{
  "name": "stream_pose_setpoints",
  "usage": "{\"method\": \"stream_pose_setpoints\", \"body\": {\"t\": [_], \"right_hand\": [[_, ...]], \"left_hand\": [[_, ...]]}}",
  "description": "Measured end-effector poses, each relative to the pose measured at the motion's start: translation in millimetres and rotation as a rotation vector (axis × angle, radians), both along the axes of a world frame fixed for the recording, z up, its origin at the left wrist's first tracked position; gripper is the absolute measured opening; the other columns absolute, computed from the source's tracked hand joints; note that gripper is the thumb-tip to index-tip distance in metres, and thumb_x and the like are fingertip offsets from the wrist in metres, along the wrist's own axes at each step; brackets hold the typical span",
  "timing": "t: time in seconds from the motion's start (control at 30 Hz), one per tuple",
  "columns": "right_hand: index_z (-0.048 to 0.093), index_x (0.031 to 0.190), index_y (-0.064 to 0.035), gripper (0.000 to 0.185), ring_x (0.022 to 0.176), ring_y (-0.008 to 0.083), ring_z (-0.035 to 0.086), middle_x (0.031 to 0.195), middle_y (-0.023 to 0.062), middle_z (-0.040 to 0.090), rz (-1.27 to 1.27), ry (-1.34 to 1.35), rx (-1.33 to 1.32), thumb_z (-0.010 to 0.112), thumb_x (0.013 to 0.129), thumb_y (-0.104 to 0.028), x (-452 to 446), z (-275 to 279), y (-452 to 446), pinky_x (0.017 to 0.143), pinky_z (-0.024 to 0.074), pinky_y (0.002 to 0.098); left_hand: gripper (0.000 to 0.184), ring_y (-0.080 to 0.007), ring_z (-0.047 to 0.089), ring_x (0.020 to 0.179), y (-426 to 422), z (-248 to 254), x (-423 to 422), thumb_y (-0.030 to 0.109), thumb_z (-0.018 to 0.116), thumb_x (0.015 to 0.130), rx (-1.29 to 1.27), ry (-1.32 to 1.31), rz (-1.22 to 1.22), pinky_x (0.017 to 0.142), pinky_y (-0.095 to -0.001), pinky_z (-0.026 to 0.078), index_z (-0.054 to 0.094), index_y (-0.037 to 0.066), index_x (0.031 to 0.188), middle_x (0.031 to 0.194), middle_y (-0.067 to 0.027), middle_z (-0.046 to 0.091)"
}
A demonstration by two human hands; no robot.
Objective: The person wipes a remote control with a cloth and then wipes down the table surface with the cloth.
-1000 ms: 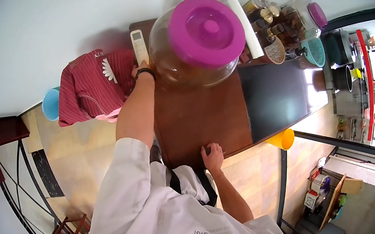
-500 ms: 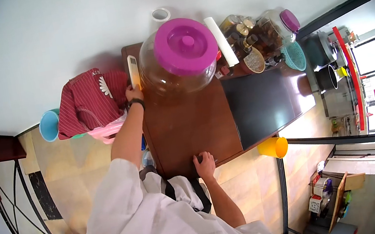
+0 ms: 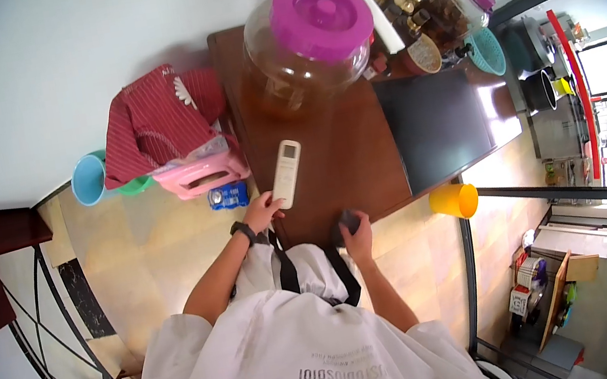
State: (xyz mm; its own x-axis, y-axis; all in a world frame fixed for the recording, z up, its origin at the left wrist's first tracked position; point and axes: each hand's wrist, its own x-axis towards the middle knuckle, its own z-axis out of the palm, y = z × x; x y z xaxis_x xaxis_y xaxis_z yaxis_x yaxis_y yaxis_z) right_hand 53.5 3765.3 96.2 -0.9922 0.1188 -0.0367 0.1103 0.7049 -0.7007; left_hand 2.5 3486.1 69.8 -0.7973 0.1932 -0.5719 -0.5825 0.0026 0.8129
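My left hand [image 3: 263, 212], with a black band at the wrist, grips the lower end of a white remote control [image 3: 287, 174] over the near left part of the brown table [image 3: 345, 150]. At the table's near edge my right hand [image 3: 360, 234] is closed around a small dark object [image 3: 345, 227], whose kind I cannot make out. Farther back on the table stands a big glass jar [image 3: 276, 73] with a purple lid [image 3: 323, 16], holding brown liquid.
Left of the table are a red striped cloth [image 3: 156, 126], a pink stool [image 3: 205, 175], a blue pack [image 3: 228, 196] and a light blue bucket [image 3: 90, 179]. Bottles, a second jar [image 3: 453, 4] and a teal basket [image 3: 487, 52] stand at the back right. A yellow bin [image 3: 454, 201] is beside the table.
The remote has come from beside the big jar toward me in my left hand. My right hand has lifted and turned, and the dark object in it now shows. The view has shifted.
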Motion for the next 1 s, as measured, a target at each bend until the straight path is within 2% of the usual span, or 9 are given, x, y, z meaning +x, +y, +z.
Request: {"method": "stream_pose_setpoints", "body": {"t": [0.13,0.2,0.27,0.33,0.4,0.6,0.73,0.83,1.0], "right_hand": [[0.051,0.112,0.0004,0.043,0.096,0.0319,0.057,0.102,0.0185,0.059,-0.082,-0.06,-0.129,0.07,0.077,-0.016,-18.7,17.0,-22.5,0.085,0.0453,0.0368],[0.054,0.108,-0.0003,0.037,0.095,0.0304,0.059,0.099,0.0162,0.06,-0.019,0.03,-0.19,0.07,0.078,-0.016,-27.2,21.1,-46.2,0.083,0.0461,0.0355],[0.055,0.108,-0.0008,0.035,0.096,0.0309,0.058,0.101,0.0163,0.06,0.081,0.029,-0.158,0.069,0.078,-0.015,-31.0,31.8,-72.3,0.084,0.0455,0.0358],[0.055,0.107,-0.0017,0.033,0.099,0.0342,0.055,0.103,0.017,0.057,0.288,0.052,-0.121,0.067,0.078,-0.013,-34.6,36.6,-93.5,0.086,0.0437,0.0382],[0.054,0.105,-0.0018,0.03,0.097,0.037,0.051,0.1,0.0178,0.053,0.346,0.032,-0.039,0.065,0.078,-0.012,-37.0,36.3,-104.3,0.085,0.0421,0.0414],[0.051,0.104,-0.0032,0.028,0.097,0.0371,0.048,0.099,0.0162,0.051,0.173,0.171,0.176,0.062,0.08,-0.012,-83.0,21.5,-77.3,0.083,0.0419,0.0442],[0.052,0.104,-0.0036,0.027,0.097,0.0371,0.047,0.1,0.0162,0.051,0.058,0.133,0.154,0.061,0.08,-0.014,-92.4,13.6,-72.4,0.082,0.0421,0.0443],[0.052,0.104,-0.0049,0.027,0.097,0.0362,0.048,0.099,0.0155,0.05,0.316,0.133,0.201,0.061,0.08,-0.015,-71.8,26.4,-89.4,0.082,0.0435,0.0446],[0.054,0.103,-0.0076,0.029,0.097,0.0354,0.048,0.1,0.0139,0.051,0.471,0.079,0.213,0.063,0.077,-0.014,-49.7,32.5,-82.0,0.081,0.044,0.0442]], "left_hand": [[0.038,-0.0144,0.065,0.066,13.0,-1.7,12.5,0.019,0.06,0.088,0.032,0.08,-0.12,0.058,-0.0267,0.049,0.048,0.002,0.119,0.087,-0.0093,0.065],[0.038,-0.0154,0.065,0.066,13.7,8.7,13.7,0.019,0.06,0.089,-0.096,0.191,-0.156,0.058,-0.0267,0.048,0.047,0.001,0.12,0.084,-0.011,0.065],[0.044,-0.0154,0.064,0.065,11.0,11.5,14.4,0.017,0.058,0.089,-0.075,0.181,-0.157,0.059,-0.0269,0.048,0.044,0.005,0.128,0.083,-0.0109,0.064],[0.051,-0.0149,0.062,0.063,8.1,5.5,14.6,0.015,0.056,0.088,-0.154,0.354,-0.276,0.059,-0.0283,0.049,0.039,0.013,0.136,0.082,-0.0097,0.063],[0.056,-0.0147,0.061,0.063,7.7,8.0,16.2,0.014,0.054,0.088,-0.127,0.3,-0.29,0.061,-0.0294,0.049,0.035,0.018,0.14,0.081,-0.01,0.063],[0.056,-0.0134,0.061,0.06,9.9,22.4,15.1,0.012,0.052,0.091,-0.181,0.315,-0.343,0.06,-0.0262,0.049,0.032,0.019,0.143,0.08,-0.0079,0.063],[0.055,-0.0127,0.061,0.059,8.2,25.5,13.9,0.016,0.054,0.092,-0.114,0.277,-0.311,0.059,-0.026,0.049,0.032,0.017,0.142,0.08,-0.008,0.063],[0.055,-0.0124,0.061,0.06,7.6,13.4,14.3,0.016,0.055,0.091,-0.09,0.261,-0.311,0.059,-0.0257,0.049,0.033,0.016,0.142,0.081,-0.008,0.063],[0.055,-0.0136,0.062,0.059,5.7,14.7,14.1,0.016,0.055,0.09,-0.11,0.272,-0.331,0.06,-0.0275,0.05,0.034,0.016,0.141,0.078,-0.0095,0.063]]}}
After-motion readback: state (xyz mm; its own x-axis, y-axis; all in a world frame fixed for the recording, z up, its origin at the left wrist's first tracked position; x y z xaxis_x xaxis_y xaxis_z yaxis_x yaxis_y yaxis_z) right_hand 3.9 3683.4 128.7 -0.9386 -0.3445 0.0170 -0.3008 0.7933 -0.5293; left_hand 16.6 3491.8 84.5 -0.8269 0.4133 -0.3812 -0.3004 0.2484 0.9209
